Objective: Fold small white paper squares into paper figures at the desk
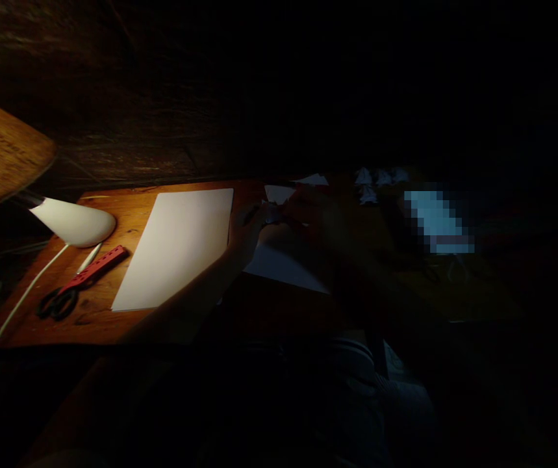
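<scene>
In the dim middle of the table, my left hand (248, 224) and my right hand (305, 209) meet with fingers closed around a small pale piece (271, 213), which looks like folded paper. Its exact shape is lost in shadow. Under my hands lies a white sheet of paper (283, 260). Just beyond them is another pale paper piece (279, 194). To the left of my left hand, a stack of white paper (181, 247) lies flat in the lamplight. My right fingers are very dark, and their outline is hard to follow.
A lamp with a white base (78, 222) and brown shade (6, 153) stands at the left, its cord (30, 289) running forward. Scissors in a red sheath (94, 266) lie near it. Several small folded white papers (367, 194) sit at back right, near a glowing, pixelated screen (439, 222).
</scene>
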Demonstrator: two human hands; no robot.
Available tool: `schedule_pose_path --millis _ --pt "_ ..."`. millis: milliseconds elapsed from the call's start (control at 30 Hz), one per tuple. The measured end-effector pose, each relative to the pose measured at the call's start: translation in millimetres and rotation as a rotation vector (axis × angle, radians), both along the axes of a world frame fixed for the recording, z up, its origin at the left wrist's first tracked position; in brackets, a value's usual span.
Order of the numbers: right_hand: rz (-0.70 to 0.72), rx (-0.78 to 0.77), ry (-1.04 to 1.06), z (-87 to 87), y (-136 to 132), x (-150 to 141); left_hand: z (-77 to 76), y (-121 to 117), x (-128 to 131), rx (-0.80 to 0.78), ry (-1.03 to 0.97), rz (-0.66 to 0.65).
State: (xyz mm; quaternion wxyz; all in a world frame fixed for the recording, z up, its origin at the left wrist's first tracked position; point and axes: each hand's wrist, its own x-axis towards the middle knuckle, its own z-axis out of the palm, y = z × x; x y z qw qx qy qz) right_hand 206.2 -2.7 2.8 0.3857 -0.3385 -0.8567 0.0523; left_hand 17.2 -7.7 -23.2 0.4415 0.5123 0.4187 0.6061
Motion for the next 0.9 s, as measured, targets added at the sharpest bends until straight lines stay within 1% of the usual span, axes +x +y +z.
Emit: schedule_pose_path --millis 167,267,333,433,533,600,667,800,900 --pt "0.038 -0.015 0.055 1.6 -1.2 -1.3 2.1 -1.3 0.2 -0.009 0.031 0.004" --pt "0.049 -0.103 0.189 2.1 -2.5 -3.4 4.1 -2.1 -0.3 0.009 0.055 0.007" --pt "0.015 -0.219 0.350 1.6 -1.8 -5.6 6.4 -2.6 -0.8 0.037 0.062 0.012" --pt "-0.062 -0.455 0.591 1.6 1.6 -7.6 10.9 -3.7 -1.6 0.094 0.109 0.046" --pt "-0.055 -0.686 0.651 4.9 4.4 -7.0 15.4 -5.3 -2.5 0.144 0.191 0.062" --pt "-0.016 -0.783 0.640 8.3 4.6 -6.0 17.8 -6.4 -2.8 0.164 0.233 0.047" --pt "0.022 -0.806 0.636 11.2 4.0 -5.2 19.4 -7.2 -2.8 0.175 0.246 0.040" --pt "0.082 -0.741 0.615 12.5 3.2 -4.0 20.7 -7.5 -2.8 0.181 0.243 0.039" --pt "0.090 -0.704 0.587 11.6 2.9 -2.9 20.4 -7.4 -2.8 0.172 0.231 0.033"
